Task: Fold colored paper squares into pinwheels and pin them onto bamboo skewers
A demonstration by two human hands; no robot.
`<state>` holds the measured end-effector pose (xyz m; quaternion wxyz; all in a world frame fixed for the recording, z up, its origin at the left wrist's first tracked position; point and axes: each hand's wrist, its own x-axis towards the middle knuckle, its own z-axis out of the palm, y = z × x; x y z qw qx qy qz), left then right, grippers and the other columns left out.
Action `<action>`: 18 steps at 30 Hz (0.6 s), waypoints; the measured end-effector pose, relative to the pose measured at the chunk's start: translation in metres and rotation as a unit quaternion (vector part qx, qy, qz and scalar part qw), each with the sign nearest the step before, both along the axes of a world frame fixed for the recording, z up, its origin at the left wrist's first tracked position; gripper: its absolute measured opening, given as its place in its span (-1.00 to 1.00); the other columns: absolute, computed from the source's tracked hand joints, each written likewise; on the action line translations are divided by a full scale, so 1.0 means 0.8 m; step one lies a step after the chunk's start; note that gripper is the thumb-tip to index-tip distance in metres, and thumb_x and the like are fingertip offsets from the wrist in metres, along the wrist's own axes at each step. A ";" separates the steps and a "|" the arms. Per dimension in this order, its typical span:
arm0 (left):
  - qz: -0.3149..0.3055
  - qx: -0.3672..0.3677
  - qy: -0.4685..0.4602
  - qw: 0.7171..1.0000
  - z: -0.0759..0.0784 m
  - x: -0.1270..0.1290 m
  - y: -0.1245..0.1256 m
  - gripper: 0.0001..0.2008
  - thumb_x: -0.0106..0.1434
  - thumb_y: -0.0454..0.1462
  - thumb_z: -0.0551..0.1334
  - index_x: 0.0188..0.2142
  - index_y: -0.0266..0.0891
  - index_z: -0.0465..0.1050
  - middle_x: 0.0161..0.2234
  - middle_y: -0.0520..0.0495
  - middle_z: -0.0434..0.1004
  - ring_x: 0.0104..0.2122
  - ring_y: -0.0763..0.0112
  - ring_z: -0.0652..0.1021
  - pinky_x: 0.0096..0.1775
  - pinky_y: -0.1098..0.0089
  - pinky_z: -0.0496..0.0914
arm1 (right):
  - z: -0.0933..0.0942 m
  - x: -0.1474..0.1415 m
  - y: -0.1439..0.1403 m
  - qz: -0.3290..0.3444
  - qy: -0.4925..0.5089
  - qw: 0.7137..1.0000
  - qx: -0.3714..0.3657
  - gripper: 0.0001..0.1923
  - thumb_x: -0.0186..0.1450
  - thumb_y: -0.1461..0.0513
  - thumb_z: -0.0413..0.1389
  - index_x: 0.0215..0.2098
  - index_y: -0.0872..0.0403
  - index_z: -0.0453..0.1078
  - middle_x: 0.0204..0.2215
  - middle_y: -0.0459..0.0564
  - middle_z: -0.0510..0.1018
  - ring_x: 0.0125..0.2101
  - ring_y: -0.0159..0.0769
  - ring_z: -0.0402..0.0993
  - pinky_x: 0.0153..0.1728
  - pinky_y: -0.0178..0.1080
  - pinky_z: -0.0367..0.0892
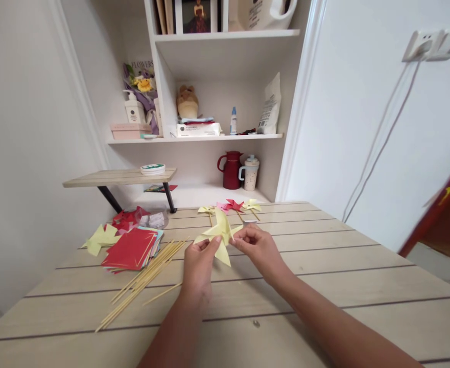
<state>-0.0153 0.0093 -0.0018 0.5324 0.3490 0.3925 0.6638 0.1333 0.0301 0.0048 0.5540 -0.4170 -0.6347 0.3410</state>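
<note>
Head view: pale wooden plank table, then a stack of red square paper sheets beside loose thin bamboo skewers, kept within reach. Left hand and right hand both pinch the folded yellow paper pinwheel above the table's middle, seemingly steadying its folds.

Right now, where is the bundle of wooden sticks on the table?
In the head view, the wooden sticks lie on the table left of the left hand, just below the stack of red paper.
</note>
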 end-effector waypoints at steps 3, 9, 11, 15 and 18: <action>0.004 -0.008 0.011 1.000 0.001 0.000 -0.002 -0.61 -0.08 -0.14 0.52 -0.30 -0.35 0.64 -0.38 -0.19 0.67 -0.35 0.24 0.63 -0.22 0.32 0.44 | 0.000 0.000 0.002 -0.012 -0.015 1.000 -0.002 -0.79 0.09 0.10 0.32 -0.58 0.01 0.47 -0.51 -0.12 0.33 -0.51 -0.34 0.18 -0.44 -0.23 0.10; 0.011 -0.017 0.019 1.000 -0.001 0.000 -0.001 -0.62 -0.10 -0.15 0.53 -0.31 -0.35 0.64 -0.39 -0.18 0.67 -0.32 0.24 0.63 -0.20 0.33 0.44 | 0.002 0.000 0.003 -0.012 -0.032 0.999 -0.013 -0.78 0.07 0.12 0.31 -0.60 0.02 0.44 -0.50 -0.12 0.36 -0.51 -0.35 0.18 -0.44 -0.23 0.10; 0.006 -0.021 0.020 1.000 -0.002 -0.001 -0.001 -0.62 -0.09 -0.15 0.52 -0.31 -0.35 0.63 -0.38 -0.19 0.67 -0.31 0.22 0.63 -0.19 0.31 0.44 | 0.003 0.001 0.002 -0.007 -0.044 0.999 -0.017 -0.79 0.08 0.13 0.30 -0.60 0.03 0.43 -0.50 -0.12 0.35 -0.51 -0.35 0.19 -0.44 -0.24 0.11; 0.000 -0.016 0.023 1.000 -0.003 0.000 -0.001 -0.64 -0.08 -0.16 0.51 -0.32 -0.35 0.62 -0.38 -0.19 0.67 -0.28 0.20 0.63 -0.19 0.31 0.44 | 0.004 0.000 0.001 -0.001 -0.051 0.999 -0.012 -0.80 0.07 0.15 0.30 -0.61 0.03 0.43 -0.52 -0.14 0.30 -0.52 -0.36 0.18 -0.45 -0.25 0.11; 0.009 -0.014 0.039 0.999 -0.001 0.002 -0.002 -0.64 -0.08 -0.15 0.51 -0.34 -0.35 0.62 -0.42 -0.15 0.66 -0.32 0.22 0.63 -0.24 0.34 0.44 | 0.004 -0.001 0.001 0.006 -0.045 0.999 -0.012 -0.79 0.06 0.16 0.30 -0.63 0.03 0.41 -0.52 -0.13 0.33 -0.52 -0.36 0.19 -0.45 -0.26 0.11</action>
